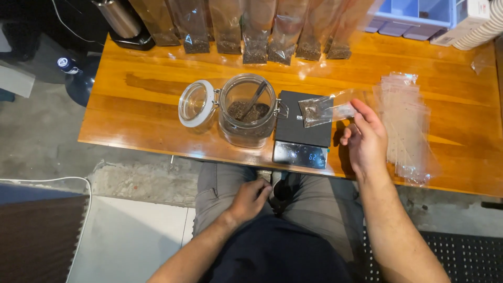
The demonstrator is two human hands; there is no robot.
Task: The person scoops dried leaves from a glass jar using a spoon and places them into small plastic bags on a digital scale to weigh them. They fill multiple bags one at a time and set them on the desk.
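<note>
My right hand (367,140) holds a small clear bag (326,109) with dark grains in it, just above a black digital scale (303,133) on the wooden table (146,89). Left of the scale stands an open glass jar (247,111) of the same dark grains, a metal spoon (254,99) standing in it and its hinged lid (196,102) swung out to the left. My left hand (250,198) rests loosely curled on my thigh below the table edge, holding nothing.
A row of several filled clear bags (257,31) leans along the table's far edge. A pile of empty clear bags (406,126) lies right of my hand. A metal flask (119,18) stands far left; paper cups (479,31) and a blue bin (414,13) far right.
</note>
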